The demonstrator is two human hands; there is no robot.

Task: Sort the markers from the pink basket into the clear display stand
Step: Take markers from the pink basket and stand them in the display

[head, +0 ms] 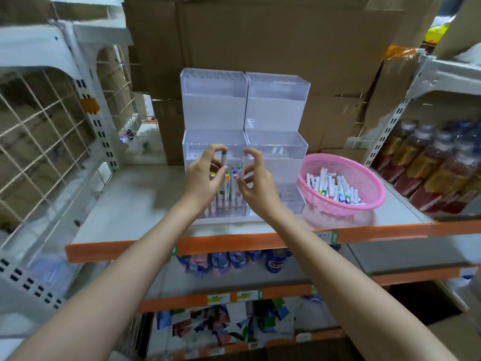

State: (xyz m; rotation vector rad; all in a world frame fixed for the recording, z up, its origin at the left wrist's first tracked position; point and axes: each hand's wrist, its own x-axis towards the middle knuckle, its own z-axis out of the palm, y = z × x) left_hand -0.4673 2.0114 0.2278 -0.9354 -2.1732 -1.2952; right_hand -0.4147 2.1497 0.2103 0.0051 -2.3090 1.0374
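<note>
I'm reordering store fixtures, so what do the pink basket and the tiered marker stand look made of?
Pink basket: likely moulded plastic, glossy, its wall a fine mesh of slots. Display stand: probably clear acrylic or similar rigid plastic; markers show through its walls. Glass can't be ruled out.
</note>
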